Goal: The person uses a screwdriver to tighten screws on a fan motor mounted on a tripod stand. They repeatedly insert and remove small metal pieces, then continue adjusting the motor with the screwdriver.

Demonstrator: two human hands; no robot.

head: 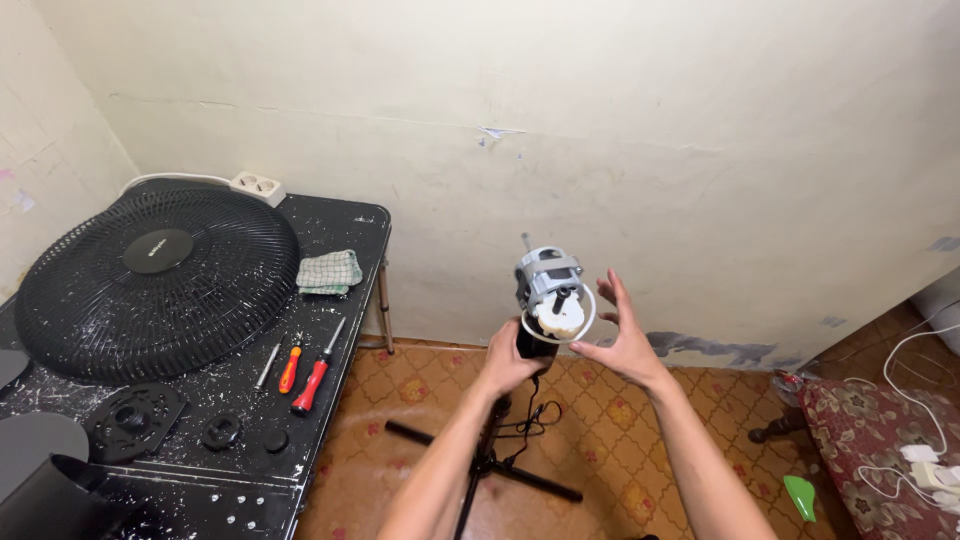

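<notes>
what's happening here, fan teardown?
Looks like it. A person has both hands on a bare fan motor atop a stand on the floor. The left hand grips the dark neck just under the motor; the right hand is open, fingers spread against the motor's side by a white ring. On the black table to the left lie the black fan grille, a red and an orange screwdriver, a checked cloth and some round black parts.
</notes>
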